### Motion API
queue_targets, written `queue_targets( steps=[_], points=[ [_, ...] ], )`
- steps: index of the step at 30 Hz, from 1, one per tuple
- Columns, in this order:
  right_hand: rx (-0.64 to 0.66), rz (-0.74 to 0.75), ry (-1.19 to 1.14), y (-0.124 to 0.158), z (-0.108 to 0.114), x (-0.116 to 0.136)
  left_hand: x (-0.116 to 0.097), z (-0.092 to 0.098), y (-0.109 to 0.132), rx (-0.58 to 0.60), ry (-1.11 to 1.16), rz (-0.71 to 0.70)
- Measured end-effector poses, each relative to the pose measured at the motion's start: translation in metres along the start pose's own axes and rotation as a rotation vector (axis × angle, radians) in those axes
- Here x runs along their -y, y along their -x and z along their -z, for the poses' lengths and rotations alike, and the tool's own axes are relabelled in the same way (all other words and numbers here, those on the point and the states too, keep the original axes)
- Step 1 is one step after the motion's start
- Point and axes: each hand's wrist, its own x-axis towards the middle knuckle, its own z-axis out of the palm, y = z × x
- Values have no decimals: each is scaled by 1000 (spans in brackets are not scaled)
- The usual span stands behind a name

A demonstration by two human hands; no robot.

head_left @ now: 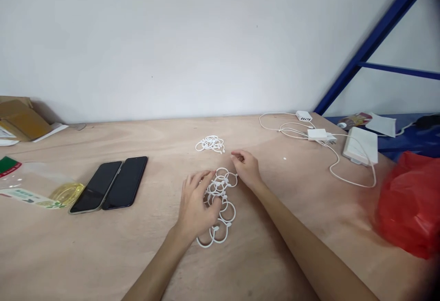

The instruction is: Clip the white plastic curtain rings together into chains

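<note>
A loose pile of white plastic curtain rings [227,211], several with small round knobs, lies on the table in front of me. My left hand [197,202] is over the left side of this pile, thumb and fingers apart, hiding some of the rings. Just right of the pile's far end is my right hand [246,168], its fingers curled in towards the thumb. Anything between those fingertips is too small or hidden to make out. Beyond both hands sits a smaller tangled cluster of the same white rings [210,143].
Two dark phones [125,183] lie side by side at left, near a clear plastic bag [32,184] and a cardboard box [24,117]. On the right are white cables with an adapter [316,134], a white box [360,145], a red plastic bag [410,205] and a blue frame [360,56].
</note>
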Motion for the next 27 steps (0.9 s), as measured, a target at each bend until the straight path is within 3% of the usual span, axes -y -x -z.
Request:
queue_targets(
  steps=[3,8,11,16,23,27],
  points=[
    [71,8,98,-14,-7,2,0,1,0,-29,5,-6],
    [131,-50,468,-24,-17,15,2,-1,0,-33,15,-20],
    [118,-44,475,-25,-19,17,2,-1,0,-42,22,-26],
    [65,-34,249,-25,-8,8,0,0,-1,-60,33,-31],
    [-142,-93,-192,-10,20,0,-2,-1,-1,-72,36,-29],
    [46,-130,-547,14,34,10,-2,0,-2,-117,52,-20]
  ],
)
